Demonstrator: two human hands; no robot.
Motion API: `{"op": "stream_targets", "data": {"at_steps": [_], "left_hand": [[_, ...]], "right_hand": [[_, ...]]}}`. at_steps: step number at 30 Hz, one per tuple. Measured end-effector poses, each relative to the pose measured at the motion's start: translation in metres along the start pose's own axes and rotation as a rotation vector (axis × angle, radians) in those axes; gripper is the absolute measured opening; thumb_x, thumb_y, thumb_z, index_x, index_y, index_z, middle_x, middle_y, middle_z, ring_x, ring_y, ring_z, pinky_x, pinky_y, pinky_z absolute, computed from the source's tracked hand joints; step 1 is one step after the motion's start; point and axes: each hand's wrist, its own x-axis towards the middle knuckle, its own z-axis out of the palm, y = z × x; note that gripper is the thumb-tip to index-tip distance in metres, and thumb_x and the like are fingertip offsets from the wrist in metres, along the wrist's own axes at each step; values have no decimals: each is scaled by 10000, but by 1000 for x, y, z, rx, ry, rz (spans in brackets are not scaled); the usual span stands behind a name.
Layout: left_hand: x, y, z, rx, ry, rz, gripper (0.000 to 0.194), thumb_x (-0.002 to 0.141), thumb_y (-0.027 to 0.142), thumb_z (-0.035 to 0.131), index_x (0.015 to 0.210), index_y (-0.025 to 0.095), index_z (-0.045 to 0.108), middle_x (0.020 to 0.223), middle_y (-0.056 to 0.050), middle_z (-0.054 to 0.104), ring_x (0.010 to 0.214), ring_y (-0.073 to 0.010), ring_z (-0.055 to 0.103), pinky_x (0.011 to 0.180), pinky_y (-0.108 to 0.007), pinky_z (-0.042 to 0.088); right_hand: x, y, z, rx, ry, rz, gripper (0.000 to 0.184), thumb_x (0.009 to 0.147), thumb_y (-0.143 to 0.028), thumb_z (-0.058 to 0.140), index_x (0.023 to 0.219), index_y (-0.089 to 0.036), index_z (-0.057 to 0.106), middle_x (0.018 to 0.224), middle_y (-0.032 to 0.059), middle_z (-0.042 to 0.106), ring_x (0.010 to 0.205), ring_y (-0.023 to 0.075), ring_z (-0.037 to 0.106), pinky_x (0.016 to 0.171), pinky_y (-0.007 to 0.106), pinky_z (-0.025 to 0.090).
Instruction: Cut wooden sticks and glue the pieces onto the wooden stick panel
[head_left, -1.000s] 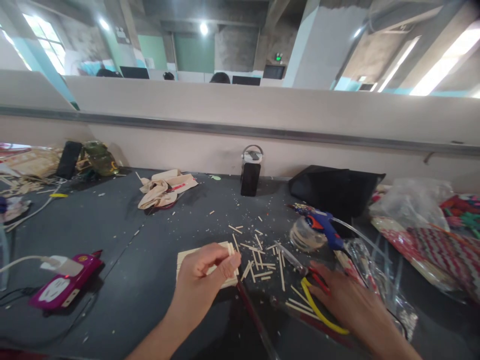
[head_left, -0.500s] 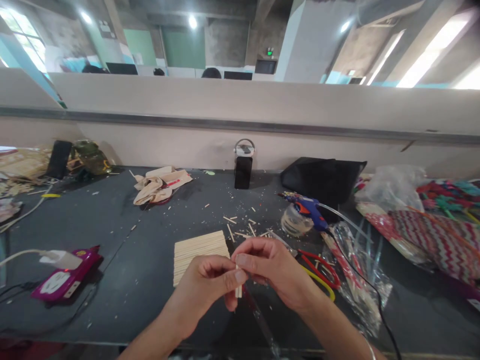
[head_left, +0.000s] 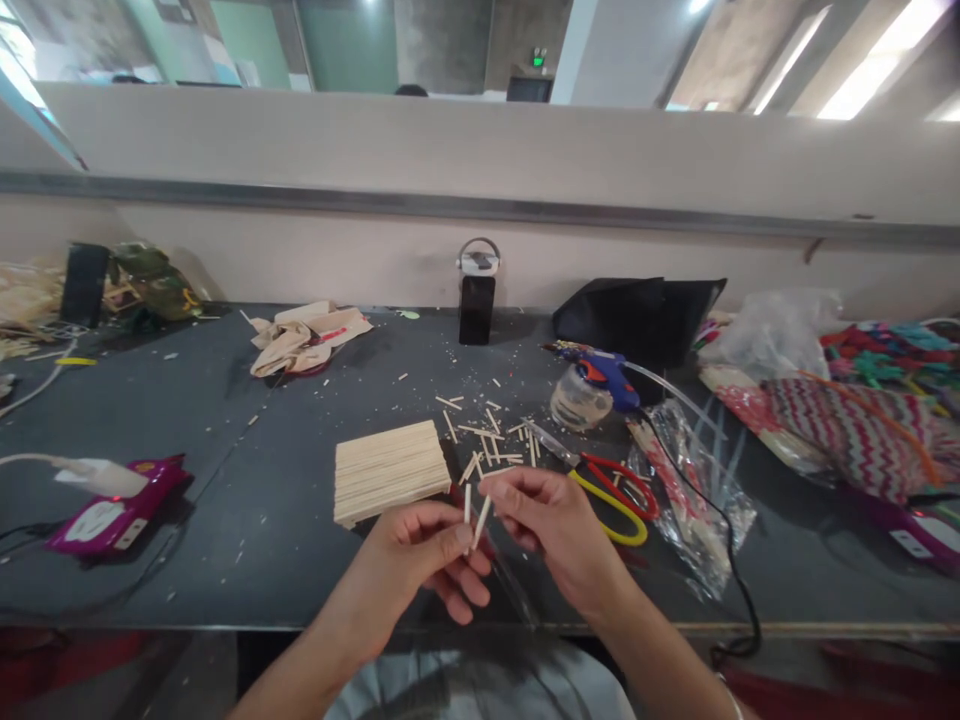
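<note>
Over the front of the table, my left hand [head_left: 420, 560] pinches a short wooden stick [head_left: 468, 502] between thumb and index finger, its other fingers loosely curled. A second short wooden stick [head_left: 482, 522] leans away from the first; its upper end is at the fingertips of my right hand [head_left: 555, 530], which are closed on it. Its lower end is by my left thumb. Just beyond my left hand lies a flat panel of sticks [head_left: 390, 465] side by side. Loose cut sticks [head_left: 491, 440] are scattered past my fingertips. Scissors [head_left: 611, 495] with red and yellow handles lie right of them.
A blue glue gun [head_left: 611, 380] rests at a clear round container [head_left: 579, 400], its black cable running to the front edge. Plastic-wrapped sticks [head_left: 690, 500] lie at right. A purple power strip [head_left: 120, 505] is at left, crumpled paper [head_left: 304, 338] and a phone [head_left: 477, 310] farther back.
The view has tilted down. The two sticks, earlier together in my left fingers, now stand apart at an angle. My left lower fingers have opened out, and more loose sticks show.
</note>
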Motion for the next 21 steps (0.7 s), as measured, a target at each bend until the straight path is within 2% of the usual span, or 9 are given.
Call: {"op": "stream_targets", "data": {"at_steps": [3, 5, 8, 11, 14, 17, 21], "left_hand": [[-1, -8, 3, -18, 27, -7, 218, 810, 335, 665, 820, 118, 661, 716, -63, 681, 555, -148, 656, 457, -222, 518], [-1, -10, 5, -24, 28, -17, 241, 799, 353, 673, 847, 117, 656, 714, -62, 676, 553, -150, 651, 456, -229, 514], [0, -13, 6, 13, 29, -2, 258, 787, 378, 678, 820, 126, 637, 679, -39, 652, 504, -136, 623, 446, -231, 489], [5, -17, 4, 103, 86, 76, 265, 799, 396, 660, 745, 146, 591, 629, 9, 601, 436, -93, 559, 447, -214, 436], [12, -22, 1, 245, 139, 167, 297, 856, 400, 592, 691, 160, 535, 544, 57, 512, 389, -50, 457, 445, -191, 346], [22, -21, 2, 367, 122, 222, 309, 909, 397, 511, 699, 170, 506, 507, 74, 467, 364, -37, 385, 436, -195, 283], [40, 0, 10, 432, 108, 384, 218, 938, 353, 470, 803, 186, 512, 514, 89, 461, 381, -45, 391, 459, -197, 321]], "right_hand": [[-4, 7, -12, -87, 119, -18, 363, 714, -505, 702, 791, -151, 675, 548, -46, 497, 463, 71, 388, 403, 189, 256], [-5, 11, -22, -247, 126, -55, 325, 768, -495, 642, 755, -171, 644, 565, -37, 533, 474, 88, 439, 425, 204, 302], [-6, 20, -34, -706, 95, -127, 249, 844, -397, 571, 706, -195, 619, 612, -19, 620, 553, 127, 552, 522, 230, 379], [-6, 35, -39, -1091, 132, -135, 206, 870, -316, 551, 711, -205, 621, 610, -10, 655, 588, 153, 608, 554, 244, 366], [-7, 49, -38, -1180, 172, -139, 188, 868, -283, 560, 706, -207, 616, 616, -1, 664, 585, 162, 622, 535, 246, 327], [-5, 54, -36, -1233, 199, -162, 160, 858, -289, 585, 725, -209, 622, 623, -1, 666, 587, 166, 625, 523, 245, 312], [5, 48, -41, -1282, 227, -236, 144, 896, -276, 540, 853, -205, 658, 762, 30, 699, 705, 180, 646, 596, 251, 377]]}}
